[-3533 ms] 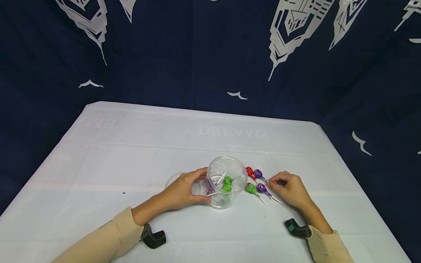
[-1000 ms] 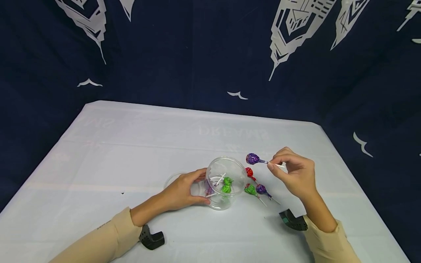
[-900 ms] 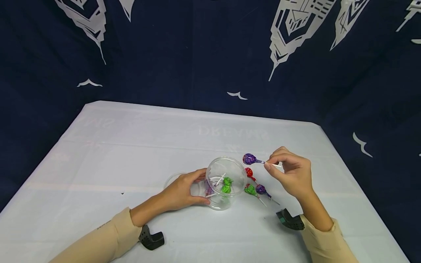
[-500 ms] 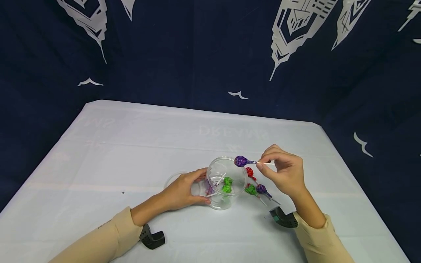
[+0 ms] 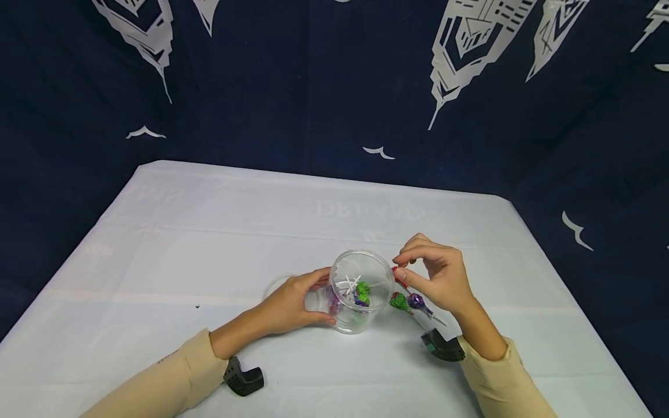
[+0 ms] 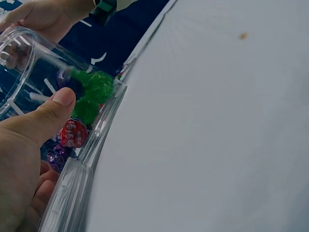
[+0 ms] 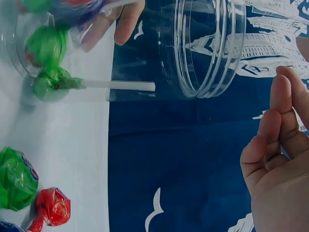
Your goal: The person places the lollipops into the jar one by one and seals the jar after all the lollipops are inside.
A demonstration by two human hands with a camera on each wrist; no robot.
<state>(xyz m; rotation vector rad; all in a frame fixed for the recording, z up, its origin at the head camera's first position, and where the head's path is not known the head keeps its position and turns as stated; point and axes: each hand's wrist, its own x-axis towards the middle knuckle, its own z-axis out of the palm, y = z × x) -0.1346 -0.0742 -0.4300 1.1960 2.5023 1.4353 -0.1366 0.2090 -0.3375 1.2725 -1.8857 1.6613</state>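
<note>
A clear plastic jar (image 5: 360, 267) stands upright on the white table. My left hand (image 5: 292, 302) grips its left side, the thumb lying along the wall in the left wrist view. Inside are several wrapped lollipops: green ones (image 6: 96, 89), a red one (image 6: 74, 133) and purple ones (image 6: 59, 155), with white sticks pointing up. My right hand (image 5: 439, 276) hovers just right of the jar's rim, thumb and fingers apart, holding nothing. Below it on the table lie a green lollipop (image 5: 399, 301), a purple lollipop (image 5: 416, 300) and a red lollipop (image 7: 53, 207), partly hidden by that hand in the head view.
A round clear lid (image 5: 273, 284) lies left of the jar, partly behind my left hand. A dark blue cloth (image 5: 292, 87) with white prints hangs behind the table (image 5: 209, 197). A small dark speck (image 5: 197, 306) lies farther left.
My right hand picked up a purple lollipop from the table, carried it left over the jar and let it drop in. My left hand has kept its grip on the jar.
</note>
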